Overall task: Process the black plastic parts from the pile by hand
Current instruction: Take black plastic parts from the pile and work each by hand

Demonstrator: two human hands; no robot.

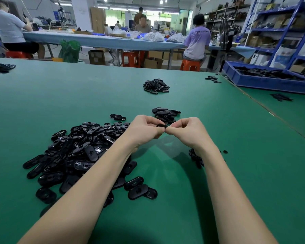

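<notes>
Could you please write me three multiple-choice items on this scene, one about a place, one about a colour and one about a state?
1. Where does the big pile of black parts lie?
A. under the left arm
B. in the blue tray
C. on a red stool

2. What colour is the table?
A. grey
B. green
C. white

3. What are the hands doing?
A. resting flat on the table
B. both pinching one black part
C. one reaching into the tray

Answers:
1 A: the pile spreads on the table below and beside the left arm, far from the tray.
2 B: the mat is green all over.
3 B: the left hand and the right hand meet on one part, held above the table.
</notes>
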